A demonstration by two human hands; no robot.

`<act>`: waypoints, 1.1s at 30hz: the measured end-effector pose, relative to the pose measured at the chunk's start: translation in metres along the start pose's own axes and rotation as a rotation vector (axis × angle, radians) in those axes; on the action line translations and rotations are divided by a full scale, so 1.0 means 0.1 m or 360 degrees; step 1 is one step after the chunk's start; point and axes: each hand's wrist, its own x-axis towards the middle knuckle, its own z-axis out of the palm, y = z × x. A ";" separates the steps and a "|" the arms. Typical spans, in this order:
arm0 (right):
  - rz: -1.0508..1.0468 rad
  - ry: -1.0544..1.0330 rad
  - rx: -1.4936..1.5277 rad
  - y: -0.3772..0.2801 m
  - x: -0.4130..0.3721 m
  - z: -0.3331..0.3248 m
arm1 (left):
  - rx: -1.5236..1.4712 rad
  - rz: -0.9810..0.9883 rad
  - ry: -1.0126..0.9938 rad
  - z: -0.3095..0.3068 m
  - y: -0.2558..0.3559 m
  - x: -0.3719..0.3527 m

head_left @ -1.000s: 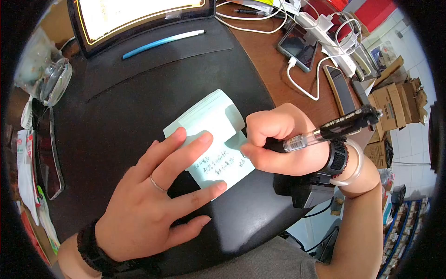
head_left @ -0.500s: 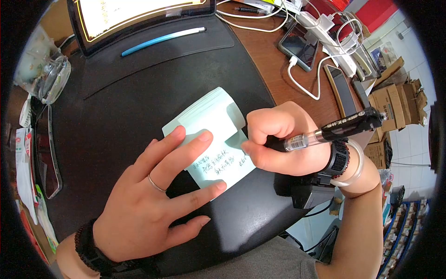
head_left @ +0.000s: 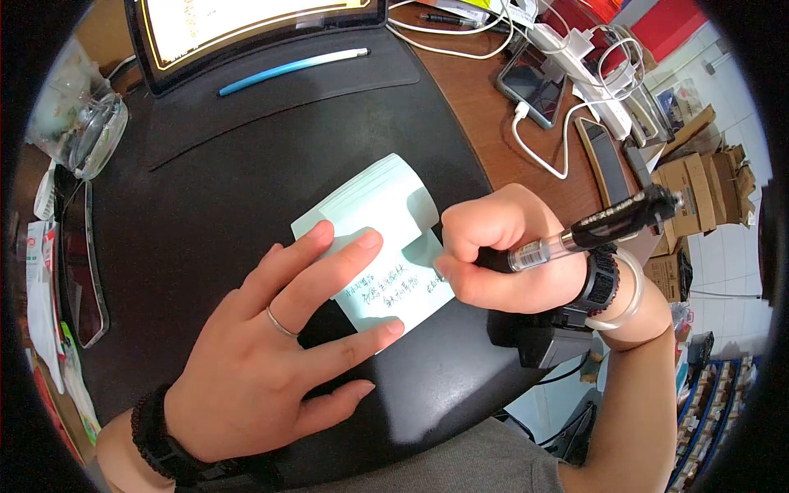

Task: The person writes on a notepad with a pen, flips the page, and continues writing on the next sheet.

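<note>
Black mat (head_left: 246, 148) on a brown wooden tabletop (head_left: 452, 90), with a lit screen (head_left: 246, 25) at the top of the view and a blue-and-white pen (head_left: 288, 72) lying just below it. Pale green notepad (head_left: 378, 197) sitting at an angle in the middle of the mat, with upper sheets flipped back and curling, and a few lines of small dark handwriting on the page below. Can't make out the words.

As for the hands: left one (head_left: 246, 361) pretty much open, palm down, with fingers spread, not gripping anything. Has fingertips resting on the notepad and the thumb off to the side, over the mat. Also wears a thin ring (head_left: 281, 323). Right one (head_left: 514, 255) curled shut around a clear-and-black pen (head_left: 616, 226), right at the notepad's right edge. Can't see the writing tip, hidden behind the fingers. Dark wristband (head_left: 598, 283) and white bangle (head_left: 631, 296) on that wrist.

Off to the upper right, a phone (head_left: 532, 86) with a white cable (head_left: 538, 160) plugged in, another phone (head_left: 604, 160) nearby, and a white power strip (head_left: 583, 74). Beyond that, cardboard boxes (head_left: 690, 189).
</note>
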 end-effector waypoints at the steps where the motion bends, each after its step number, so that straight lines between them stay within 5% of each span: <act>1: -0.0001 0.0002 -0.0001 0.01 0.00 0.00 | -0.0001 0.0002 0.0004 0.00 0.00 0.00; 33: 0.0126 0.0133 -0.0022 0.01 0.00 -0.01 | -0.0020 -0.0003 -0.0003 -0.01 0.00 0.00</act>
